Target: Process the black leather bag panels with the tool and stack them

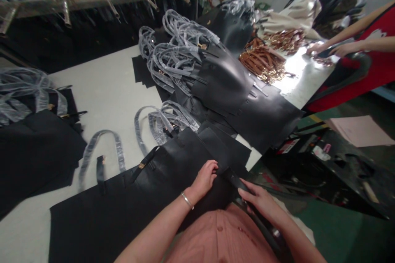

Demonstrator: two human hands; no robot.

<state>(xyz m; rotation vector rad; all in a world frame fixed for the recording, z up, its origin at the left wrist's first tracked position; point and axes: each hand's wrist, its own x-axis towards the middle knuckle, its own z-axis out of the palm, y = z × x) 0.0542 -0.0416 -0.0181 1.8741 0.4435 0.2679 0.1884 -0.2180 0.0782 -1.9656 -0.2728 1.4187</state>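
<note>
My left hand (205,178), with a silver bangle at the wrist, rests on a black leather-like panel (123,209). Its fingers are curled, and whatever lies under them is hidden. My right hand (257,199) is closed around a long black strap-like piece (233,178), whose flat end points toward the left hand. The lower part of this piece runs down beside my body and is partly hidden by the forearm. Along the panel's far edge are a buckled black tab (145,163) and a plastic-wrapped handle (115,141).
Stacked black panels with wrapped handles (222,82) lie beyond my hands, and another stack (33,144) is at left. Brown straps with gold clasps (262,63) sit near a co-worker's hands (342,49). A rack (101,2) stands behind; a dark bench (333,176) is at right.
</note>
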